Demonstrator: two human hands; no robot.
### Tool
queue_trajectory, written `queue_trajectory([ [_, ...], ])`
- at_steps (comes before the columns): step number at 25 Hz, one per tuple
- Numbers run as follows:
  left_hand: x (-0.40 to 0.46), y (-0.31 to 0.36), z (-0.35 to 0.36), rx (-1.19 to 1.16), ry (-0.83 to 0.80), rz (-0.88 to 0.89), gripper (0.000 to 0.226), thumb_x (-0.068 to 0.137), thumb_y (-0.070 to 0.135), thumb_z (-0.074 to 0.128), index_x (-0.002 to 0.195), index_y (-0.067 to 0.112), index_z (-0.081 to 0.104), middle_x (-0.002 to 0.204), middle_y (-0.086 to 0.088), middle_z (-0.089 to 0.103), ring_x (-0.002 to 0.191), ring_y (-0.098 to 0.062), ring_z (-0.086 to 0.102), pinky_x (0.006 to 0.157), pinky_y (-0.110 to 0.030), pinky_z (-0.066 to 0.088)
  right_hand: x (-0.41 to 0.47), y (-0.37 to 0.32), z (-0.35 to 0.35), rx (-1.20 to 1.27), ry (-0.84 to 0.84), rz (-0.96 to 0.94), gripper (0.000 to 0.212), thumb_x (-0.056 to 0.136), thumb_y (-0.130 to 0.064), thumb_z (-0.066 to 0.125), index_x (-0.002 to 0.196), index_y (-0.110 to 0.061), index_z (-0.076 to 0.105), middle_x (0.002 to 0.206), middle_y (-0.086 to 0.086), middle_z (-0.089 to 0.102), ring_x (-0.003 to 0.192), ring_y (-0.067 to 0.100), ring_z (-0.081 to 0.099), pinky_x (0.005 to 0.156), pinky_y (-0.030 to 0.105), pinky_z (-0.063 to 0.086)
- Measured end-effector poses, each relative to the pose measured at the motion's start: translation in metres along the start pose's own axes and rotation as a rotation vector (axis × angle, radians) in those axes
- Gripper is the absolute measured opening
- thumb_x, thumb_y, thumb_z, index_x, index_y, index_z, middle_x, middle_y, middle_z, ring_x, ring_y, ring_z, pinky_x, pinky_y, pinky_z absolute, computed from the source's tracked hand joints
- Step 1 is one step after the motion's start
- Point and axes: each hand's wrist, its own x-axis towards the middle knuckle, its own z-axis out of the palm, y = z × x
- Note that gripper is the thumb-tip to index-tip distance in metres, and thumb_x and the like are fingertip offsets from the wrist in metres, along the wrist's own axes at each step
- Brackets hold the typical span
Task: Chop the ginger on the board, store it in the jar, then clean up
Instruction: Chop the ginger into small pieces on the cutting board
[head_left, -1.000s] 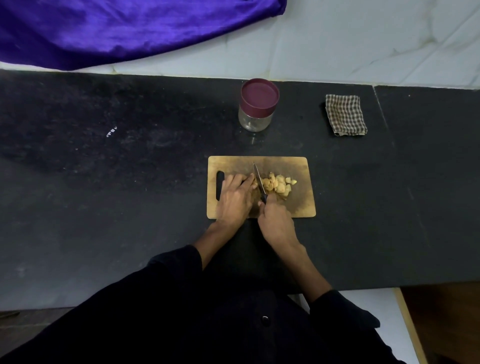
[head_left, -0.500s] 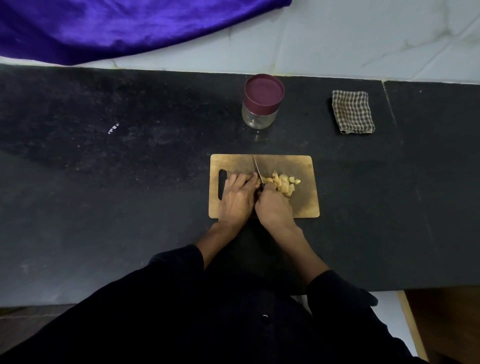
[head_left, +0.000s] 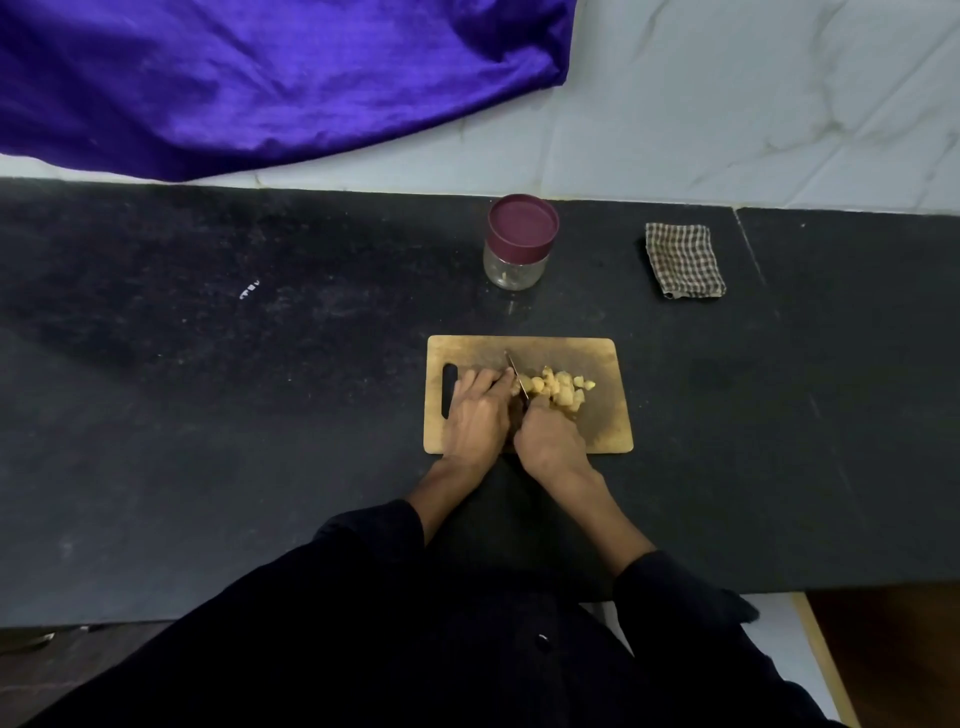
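A black stone counter (head_left: 260, 415) beneath a pale tiled wall carries the wooden board (head_left: 602, 426); beyond the board a lidded jar (head_left: 519, 244) is set. On the board, light, firm, slippery-looking ginger (head_left: 558, 389) is pinned under the left hand (head_left: 478, 410), its fingers laid flat, beside the knife (head_left: 514, 371), whose handle is clamped by the right hand (head_left: 550, 441)
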Motion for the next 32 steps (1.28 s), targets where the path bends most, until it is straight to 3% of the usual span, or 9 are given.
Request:
queue_trajectory([
  [6,-0.001,0.001,-0.003,-0.041,-0.013,-0.024,0.033,0.082,-0.003,0.062,0.115,-0.001,0.065,0.09,-0.01,0.063,0.086,-0.03,0.057,0.081,-0.045,0.052,-0.014,0.024,0.009,0.044,-0.023,0.016,0.022,0.103,-0.026,0.043,0.117,-0.012,0.054,0.106,0.008,0.064,0.097,0.025,0.063,0.085,0.043,0.053],
  [13,-0.002,0.0,-0.016,-0.172,-0.023,-0.04,0.03,0.091,0.008,0.059,0.12,0.002,0.062,0.109,-0.012,0.063,0.106,-0.027,0.053,0.096,-0.041,0.045,-0.016,0.036,-0.004,0.142,0.036,-0.015,0.024,0.105,-0.031,0.042,0.116,-0.013,0.053,0.099,0.008,0.063,0.09,0.023,0.063,0.075,0.041,0.053],
  [19,-0.004,0.0,-0.014,-0.136,0.025,-0.064,0.028,0.089,0.013,0.064,0.115,0.004,0.066,0.101,-0.009,0.065,0.098,-0.026,0.054,0.09,-0.039,0.048,-0.017,0.032,0.001,0.184,0.022,-0.042,0.025,0.104,-0.031,0.044,0.119,-0.013,0.053,0.1,0.007,0.065,0.092,0.022,0.065,0.083,0.047,0.055],
  [25,-0.006,-0.001,-0.015,-0.09,-0.015,-0.054,0.029,0.089,0.01,0.063,0.116,0.004,0.065,0.103,-0.009,0.063,0.097,-0.026,0.054,0.088,-0.039,0.049,-0.018,0.031,0.001,0.223,0.05,-0.061,0.022,0.104,-0.029,0.045,0.115,-0.013,0.053,0.095,0.005,0.063,0.088,0.021,0.065,0.079,0.043,0.056],
  [32,-0.004,0.001,-0.014,-0.102,-0.031,-0.093,0.024,0.095,0.021,0.053,0.111,0.008,0.065,0.105,-0.007,0.062,0.099,-0.023,0.051,0.09,-0.038,0.045,-0.018,0.036,-0.002,0.257,0.024,-0.063,0.022,0.104,-0.03,0.044,0.115,-0.013,0.053,0.095,0.006,0.063,0.086,0.02,0.063,0.078,0.042,0.054],
])
